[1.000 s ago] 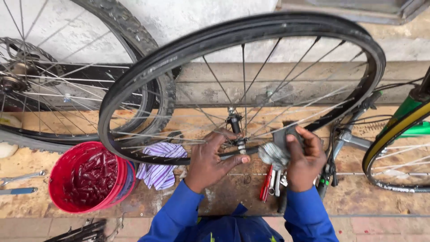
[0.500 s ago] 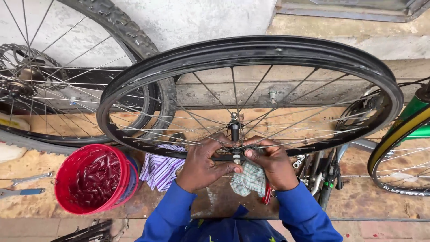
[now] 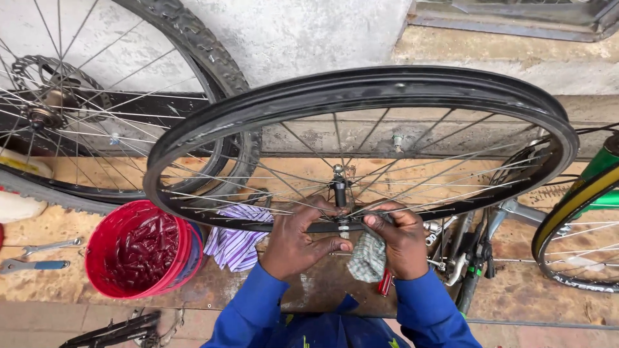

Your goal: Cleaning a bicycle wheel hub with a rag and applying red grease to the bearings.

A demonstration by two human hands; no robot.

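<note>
Head view: left hand [image 3: 298, 240] pinched on bicycle wheel [image 3: 361, 148] hub axle [image 3: 340, 193]; right hand [image 3: 398, 237] clamped on grey rag [image 3: 367, 256] beside it.

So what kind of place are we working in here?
Most likely a small bicycle repair spot, outdoors or at a wall. A bicycle wheel is held at its hub by the left hand and right hand; spanners lie beside a red tub.
</note>
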